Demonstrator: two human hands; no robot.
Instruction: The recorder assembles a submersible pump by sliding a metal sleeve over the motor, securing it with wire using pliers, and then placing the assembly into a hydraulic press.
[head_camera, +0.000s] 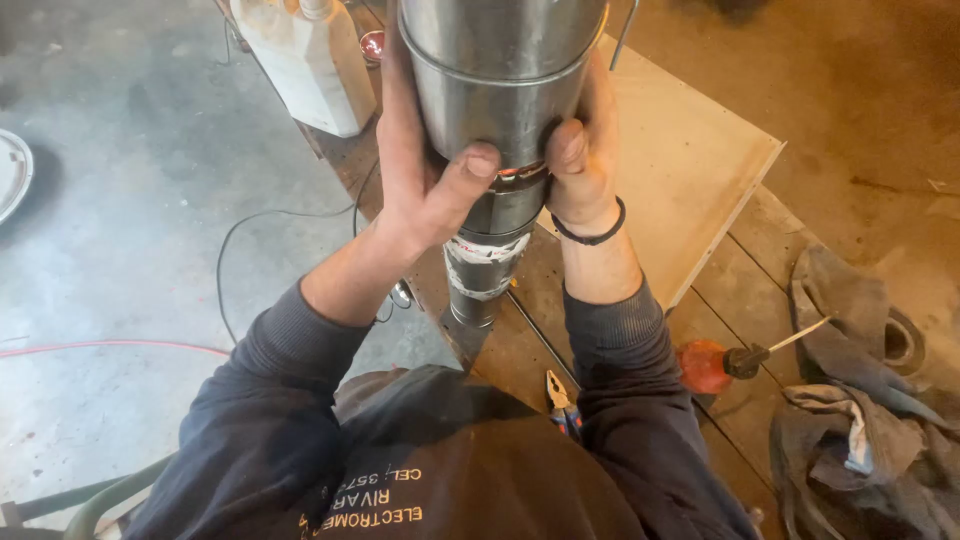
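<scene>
Both hands grip the steel cylinder (500, 70) at its lower rim: left hand (425, 165) wrapped, thumb pressed at the joint; right hand (585, 150) clamped opposite. Taped shaft (485, 265) sits just below the thumbs. Likely seating or pulling the sleeve; next needs a steady, even push.

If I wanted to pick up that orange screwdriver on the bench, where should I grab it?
Probably by the fat orange handle of the screwdriver, coming down from above. It lies flat on the wooden bench, its thin metal tip pointing right toward the grey rags. The handle is round and thick, with bare bench around it, so fingers should wrap it easily. The tip looks too thin and pointy to grip.
</scene>
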